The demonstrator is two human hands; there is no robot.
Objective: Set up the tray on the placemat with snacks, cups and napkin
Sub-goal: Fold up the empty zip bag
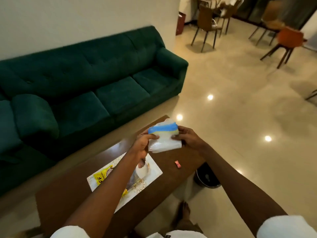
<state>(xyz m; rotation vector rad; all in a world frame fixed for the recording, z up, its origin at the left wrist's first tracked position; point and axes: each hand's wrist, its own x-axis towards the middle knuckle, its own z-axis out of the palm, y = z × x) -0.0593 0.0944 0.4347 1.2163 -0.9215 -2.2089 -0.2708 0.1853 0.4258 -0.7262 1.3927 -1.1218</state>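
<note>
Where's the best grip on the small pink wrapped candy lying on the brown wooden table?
Pinch the small pink wrapped candy across its narrow middle, coming straight down from above. It lies flat and alone on the brown wooden table, right of the placemat, so its sides look open to fingertips.

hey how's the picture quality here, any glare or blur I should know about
Head view: ceiling lights glare as bright spots on the glossy floor; the chairs far back are motion-blurred; wide-angle bending curves the sofa; both hands and the napkin pack are fairly sharp.
</note>
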